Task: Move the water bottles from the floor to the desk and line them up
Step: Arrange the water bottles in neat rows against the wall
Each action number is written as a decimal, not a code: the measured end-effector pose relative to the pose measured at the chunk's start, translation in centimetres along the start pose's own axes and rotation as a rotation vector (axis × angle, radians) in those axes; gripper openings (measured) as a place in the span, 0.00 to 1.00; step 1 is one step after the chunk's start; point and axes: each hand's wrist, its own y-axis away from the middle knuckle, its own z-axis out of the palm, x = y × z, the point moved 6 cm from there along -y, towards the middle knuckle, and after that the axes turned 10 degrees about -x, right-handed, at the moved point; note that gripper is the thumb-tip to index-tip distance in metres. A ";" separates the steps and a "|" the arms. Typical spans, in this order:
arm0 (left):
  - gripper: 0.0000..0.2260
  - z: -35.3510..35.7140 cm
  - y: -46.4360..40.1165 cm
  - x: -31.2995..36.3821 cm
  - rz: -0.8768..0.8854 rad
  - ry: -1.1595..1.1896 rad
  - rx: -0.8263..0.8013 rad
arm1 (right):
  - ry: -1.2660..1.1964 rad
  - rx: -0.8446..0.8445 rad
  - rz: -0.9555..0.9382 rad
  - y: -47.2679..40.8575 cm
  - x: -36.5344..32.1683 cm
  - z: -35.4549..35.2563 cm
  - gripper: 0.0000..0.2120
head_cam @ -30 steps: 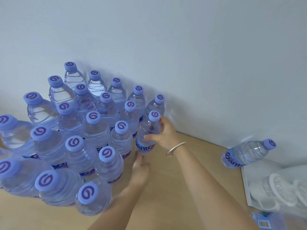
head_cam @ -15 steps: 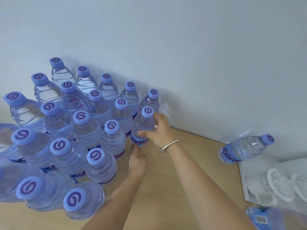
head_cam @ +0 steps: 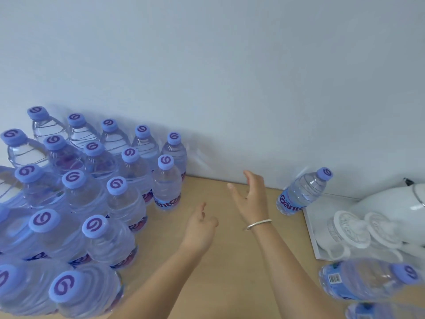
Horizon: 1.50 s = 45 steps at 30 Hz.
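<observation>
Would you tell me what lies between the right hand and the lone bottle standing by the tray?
Nothing: in the head view only bare desk separates the right hand from that bottle.

Bench [head_cam: 230, 284]: light wood top, butted against a pale wall. On its left part stood a packed block of water bottles [head_cam: 92, 203], upright, purple caps, in rows running back to the wall. One single bottle [head_cam: 301, 192] stood apart near the wall, just beside a white tray [head_cam: 310, 231] at the right edge. Two more bottles [head_cam: 363, 282] lay at the near right corner, blurred.
</observation>
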 end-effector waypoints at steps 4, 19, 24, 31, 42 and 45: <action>0.27 3.1 -0.9 1.3 0.037 -0.170 -0.095 | 0.153 0.289 0.056 1.7 4.2 -6.0 0.25; 0.25 9.0 -3.3 1.8 0.081 -0.337 -0.178 | -0.318 0.287 0.468 0.0 14.1 -11.5 0.36; 0.26 8.9 -3.7 2.1 0.086 -0.365 -0.161 | -0.227 0.225 0.469 1.1 12.7 -11.1 0.29; 0.38 8.2 -3.0 2.5 0.126 -0.411 -0.223 | -0.343 0.140 0.366 2.3 7.0 -9.3 0.23; 0.29 3.1 3.2 4.6 0.341 -0.007 -0.280 | -0.591 -0.304 0.122 0.7 -4.2 -8.9 0.39; 0.24 1.5 5.1 4.7 0.348 0.098 -0.416 | -0.747 -0.495 0.012 1.5 -7.4 -8.7 0.24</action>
